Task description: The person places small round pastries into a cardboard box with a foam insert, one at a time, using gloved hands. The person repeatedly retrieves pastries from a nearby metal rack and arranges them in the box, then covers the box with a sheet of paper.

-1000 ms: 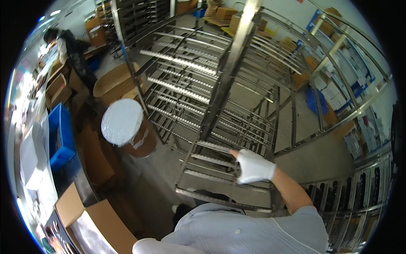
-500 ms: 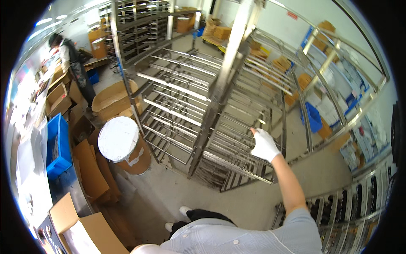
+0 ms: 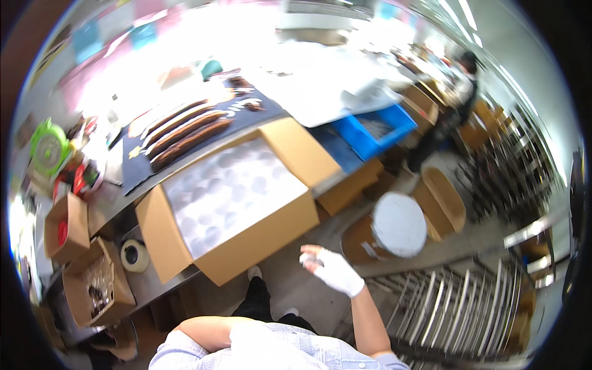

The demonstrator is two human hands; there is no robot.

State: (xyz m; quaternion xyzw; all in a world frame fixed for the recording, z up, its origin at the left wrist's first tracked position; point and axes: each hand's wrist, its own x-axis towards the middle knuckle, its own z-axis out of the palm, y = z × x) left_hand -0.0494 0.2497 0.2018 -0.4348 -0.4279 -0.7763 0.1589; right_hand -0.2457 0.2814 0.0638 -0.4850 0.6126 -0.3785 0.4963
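A worktop (image 3: 111, 208) runs along the person's left and front, its far part washed out by glare. Tilted metal racks with rows of parallel bars stand on the right, the nearer rack (image 3: 453, 308) at the lower right and the other behind the drum. At the worktop's near edge stands a large open cardboard box (image 3: 265, 243), flaps spread, a dimpled white insert (image 3: 228, 191) filling its mouth. Behind it a dark mat (image 3: 132, 166) carries long brown bundles (image 3: 188, 142), side by side. A co-worker (image 3: 459, 92) stands at the far end of the worktop, head bent. On the floor, right of the box, is a brown drum (image 3: 357, 239) with a round white lid (image 3: 401, 225). A blue bin (image 3: 388, 139) rests on the worktop beyond the box.

The right hand (image 3: 332, 270), white-gloved with bare fingertips, hangs in front of the body between box and drum, apart from both in this view. Its fingers curl toward the thumb — blur hides whether they close on anything. The left hand (image 3: 262, 348) seems to be the overexposed white shape against the shirt; its state cannot be told. Smallest is a cream tape roll (image 3: 142, 262), just left of the box's flap.
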